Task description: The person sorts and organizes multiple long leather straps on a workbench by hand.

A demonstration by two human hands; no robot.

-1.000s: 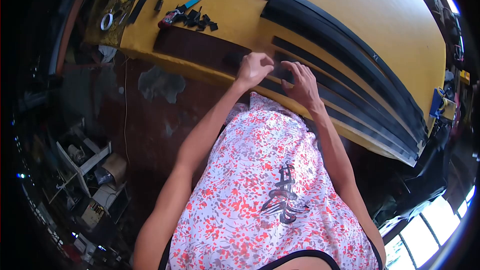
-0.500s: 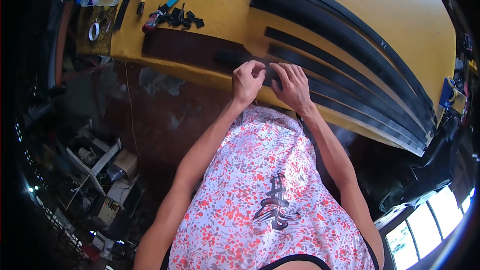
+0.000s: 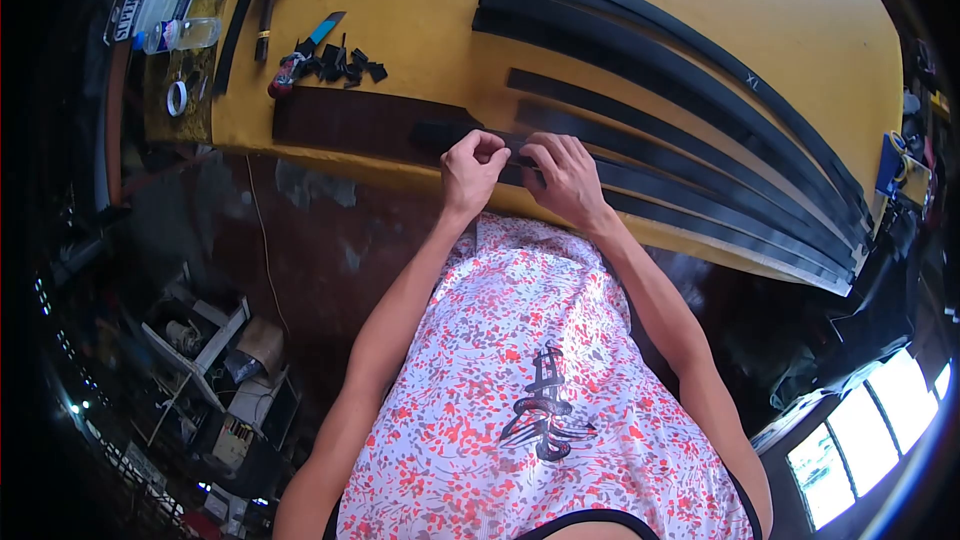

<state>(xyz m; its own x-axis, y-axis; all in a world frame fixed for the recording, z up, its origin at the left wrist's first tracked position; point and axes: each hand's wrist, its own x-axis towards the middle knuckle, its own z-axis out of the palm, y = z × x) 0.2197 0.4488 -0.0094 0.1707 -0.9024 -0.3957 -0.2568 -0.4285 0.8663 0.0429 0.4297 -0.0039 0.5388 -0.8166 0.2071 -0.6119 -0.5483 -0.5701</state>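
Observation:
My left hand is closed at the table's front edge, thumb and fingertips pinched together over the end of a dark strip. Close beside it on the right, my right hand is also closed, its fingers curled onto a black strip that runs off to the right. What the fingertips hold is too small and dark to make out. Left of my hands a dark brown panel lies flat, with a black piece on its right part.
More black strips fan across the yellow table. Black scraps, a knife, a hammer, a bottle and a tape roll lie at the left. A shelf stands below left.
The view has shifted slightly. Both hands appear a little further left, and their fingertips are closer together.

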